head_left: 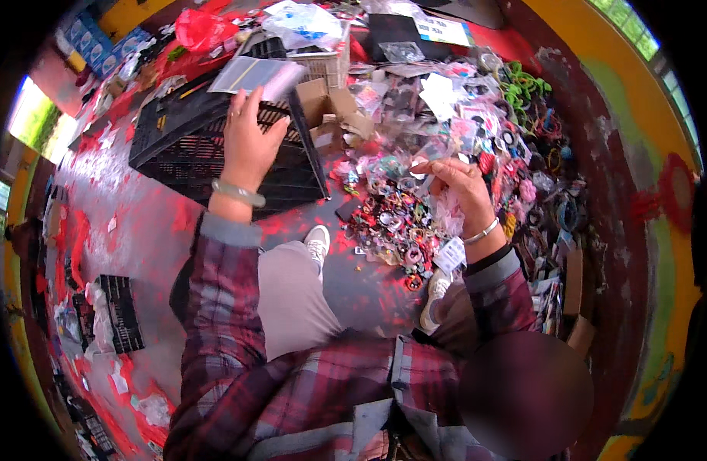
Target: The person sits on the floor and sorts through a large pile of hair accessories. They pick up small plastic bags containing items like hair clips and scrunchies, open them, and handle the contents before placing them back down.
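My left hand (250, 146) is raised over an upturned black plastic crate (207, 165), its fingers spread and thumb held away. Its fingertips meet the lower edge of a flat clear plastic packet (255, 77) lying on the crate. Over on the right, my right hand (462, 188) pinches a small whitish piece (418, 167) between thumb and fingers; its kind is too small to make out. Below that hand lies a pile of colourful hair ties (403, 223), mixed with clear bags. A white tag or label (451, 253) rests by my right wrist.
An open cardboard box (322, 104) stands beside the crate, with a pale basket (330, 65) behind it. Green cords (526, 84) and more loose goods line the right wall. A red plastic bag (203, 31) lies far left. Another black crate (119, 311) sits at the left.
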`<state>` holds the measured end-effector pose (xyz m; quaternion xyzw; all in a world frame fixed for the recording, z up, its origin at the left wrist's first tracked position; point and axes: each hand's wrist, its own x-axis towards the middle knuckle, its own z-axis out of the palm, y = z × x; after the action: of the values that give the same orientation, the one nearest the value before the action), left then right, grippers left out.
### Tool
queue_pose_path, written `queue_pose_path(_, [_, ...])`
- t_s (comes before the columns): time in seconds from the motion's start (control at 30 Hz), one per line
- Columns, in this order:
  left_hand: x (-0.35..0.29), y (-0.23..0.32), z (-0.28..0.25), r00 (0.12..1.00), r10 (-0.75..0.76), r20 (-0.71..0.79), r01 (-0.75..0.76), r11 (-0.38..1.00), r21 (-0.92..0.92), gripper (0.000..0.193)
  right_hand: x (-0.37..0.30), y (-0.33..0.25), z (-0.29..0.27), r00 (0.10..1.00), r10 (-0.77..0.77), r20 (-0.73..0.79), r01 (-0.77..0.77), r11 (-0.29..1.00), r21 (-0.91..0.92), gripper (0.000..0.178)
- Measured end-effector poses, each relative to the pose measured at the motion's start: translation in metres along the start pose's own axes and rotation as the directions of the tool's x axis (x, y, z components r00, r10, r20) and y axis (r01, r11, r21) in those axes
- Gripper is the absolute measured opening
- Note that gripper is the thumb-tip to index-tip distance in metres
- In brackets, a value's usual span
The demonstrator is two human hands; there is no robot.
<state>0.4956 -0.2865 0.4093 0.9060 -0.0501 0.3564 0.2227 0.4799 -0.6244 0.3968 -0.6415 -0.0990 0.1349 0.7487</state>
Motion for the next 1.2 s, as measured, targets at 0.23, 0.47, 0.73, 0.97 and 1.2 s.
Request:
queue_pose_path(0.23, [-0.048, 0.105, 0.046, 0.946, 0.078, 0.313, 0.116, 0.823, -0.556, 0.043, -0.016, 0.011, -0.023, 1.000, -0.002, -0.010, 0.003, 0.991, 0.130, 0.028])
queue_pose_path(0.47, [-0.063, 0.162, 0.090, 0.861, 0.372, 0.348, -0.108, 0.800, -0.590, 0.063, -0.003, 0.027, -0.039, 0.994, 0.073, -0.078, -0.059, 0.985, 0.161, 0.024])
queue_pose_path(0.73, [-0.068, 0.142, 0.119, 0.737, 0.010, 0.676, 0.669, 0.133, -0.731, 0.032, 0.008, 0.031, -0.047, 0.990, 0.045, -0.134, -0.035, 0.996, 0.082, 0.031])
queue_pose_path(0.97, [-0.049, 0.113, 0.095, 0.581, 0.101, 0.807, 0.766, -0.404, -0.501, 0.036, 0.011, 0.026, -0.062, 0.985, 0.086, -0.152, -0.078, 0.995, 0.056, 0.018])
queue_pose_path(1.2, [-0.051, 0.111, 0.096, 0.542, 0.187, 0.819, 0.819, -0.338, -0.464, 0.037, 0.011, 0.027, -0.051, 0.992, 0.121, 0.028, -0.121, 0.993, 0.015, 0.024])
